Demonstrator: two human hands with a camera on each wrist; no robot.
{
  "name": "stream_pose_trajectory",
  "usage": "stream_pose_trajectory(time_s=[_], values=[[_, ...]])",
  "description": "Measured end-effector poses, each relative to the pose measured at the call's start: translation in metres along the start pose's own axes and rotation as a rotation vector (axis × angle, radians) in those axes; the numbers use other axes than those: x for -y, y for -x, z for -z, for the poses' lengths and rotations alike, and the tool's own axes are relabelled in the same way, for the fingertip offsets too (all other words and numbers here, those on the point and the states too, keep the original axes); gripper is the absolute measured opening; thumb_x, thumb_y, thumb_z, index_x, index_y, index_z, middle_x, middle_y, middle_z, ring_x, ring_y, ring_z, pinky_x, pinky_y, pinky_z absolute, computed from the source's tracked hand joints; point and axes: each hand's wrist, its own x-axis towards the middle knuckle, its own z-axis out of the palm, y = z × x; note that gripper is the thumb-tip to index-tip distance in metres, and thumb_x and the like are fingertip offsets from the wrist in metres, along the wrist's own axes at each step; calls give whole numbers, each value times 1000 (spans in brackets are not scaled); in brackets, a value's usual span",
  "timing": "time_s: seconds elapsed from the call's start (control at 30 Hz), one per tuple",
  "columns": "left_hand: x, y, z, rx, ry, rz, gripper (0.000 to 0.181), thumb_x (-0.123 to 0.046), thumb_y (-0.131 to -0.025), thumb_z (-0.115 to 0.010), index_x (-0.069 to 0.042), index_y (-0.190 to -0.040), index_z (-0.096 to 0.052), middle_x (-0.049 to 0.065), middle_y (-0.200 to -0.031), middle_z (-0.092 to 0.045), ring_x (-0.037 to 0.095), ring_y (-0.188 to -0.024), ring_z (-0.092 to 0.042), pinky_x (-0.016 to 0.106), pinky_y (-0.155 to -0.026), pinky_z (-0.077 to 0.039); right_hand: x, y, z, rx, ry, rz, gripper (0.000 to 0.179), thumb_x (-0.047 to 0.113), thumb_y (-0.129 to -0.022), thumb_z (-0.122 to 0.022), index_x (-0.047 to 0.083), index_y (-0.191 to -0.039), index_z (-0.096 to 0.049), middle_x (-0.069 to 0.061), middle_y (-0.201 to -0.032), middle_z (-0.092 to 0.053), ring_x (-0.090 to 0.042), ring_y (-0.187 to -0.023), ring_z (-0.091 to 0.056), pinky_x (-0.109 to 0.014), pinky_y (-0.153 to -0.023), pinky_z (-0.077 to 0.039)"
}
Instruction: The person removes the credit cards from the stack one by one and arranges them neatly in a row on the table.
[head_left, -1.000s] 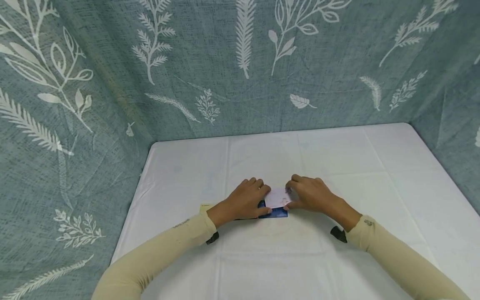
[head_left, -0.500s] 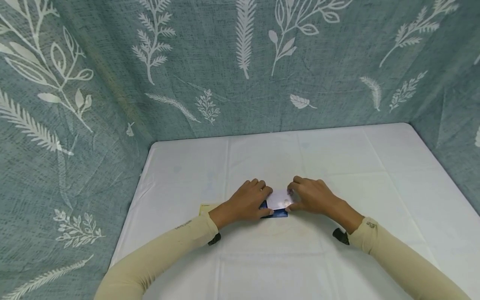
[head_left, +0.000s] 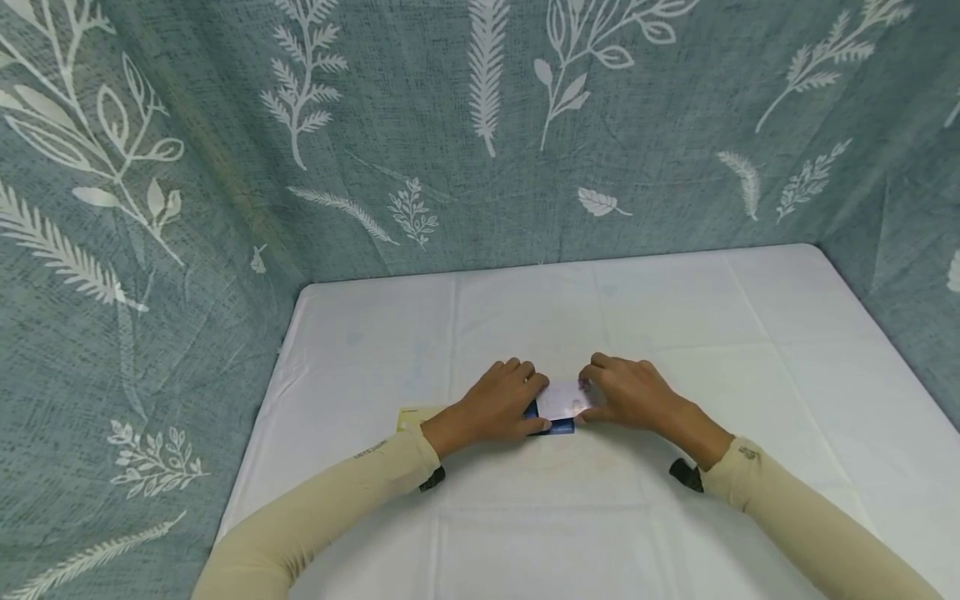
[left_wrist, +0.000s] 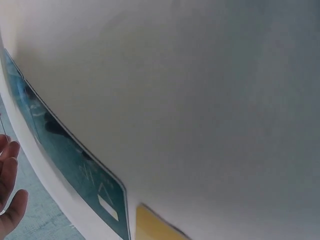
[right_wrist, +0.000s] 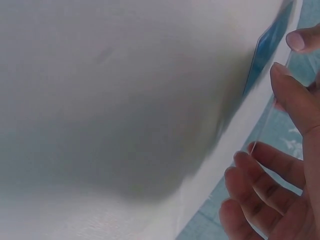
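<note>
A pale card [head_left: 558, 400] with a small printed mark is raised between both hands, overlapping a blue card [head_left: 564, 427] in the head view. My left hand [head_left: 495, 404] holds its left side, thumb near and fingers far. Opposite, my right hand [head_left: 633, 396] grips the right side with thumb and fingers. From the right wrist, the right hand [right_wrist: 280, 170] shows the card edge-on as a thin line. On the table lie the blue card and a dark teal card [left_wrist: 75, 160], which the left hand hides in the head view.
A yellow card [head_left: 412, 417] lies flat to the left, partly under the left forearm's line of sight. White cloth covers the table [head_left: 675, 308]. A leaf-patterned green-blue curtain [head_left: 450, 192] hangs behind the table and at both sides.
Both hands have shifted slightly right together with the pale card, showing a little more of the blue card's left part. The blue and yellow cards stay in place.
</note>
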Motion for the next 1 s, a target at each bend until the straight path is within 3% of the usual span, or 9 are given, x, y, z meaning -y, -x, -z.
stream_pose_trajectory(time_s=[1.0], values=[[-8, -2, -1, -19, -15, -62, 56, -55, -94, -62, -11, -130, -62, 5, -118, -64, 18, -101, -55, 32, -84, -46, -6, 16, -7, -41, -14, -13, 58, 53, -70, -87, 10, -107, -73, 0, -92, -63, -6, -65, -47, -21, -50, -35]])
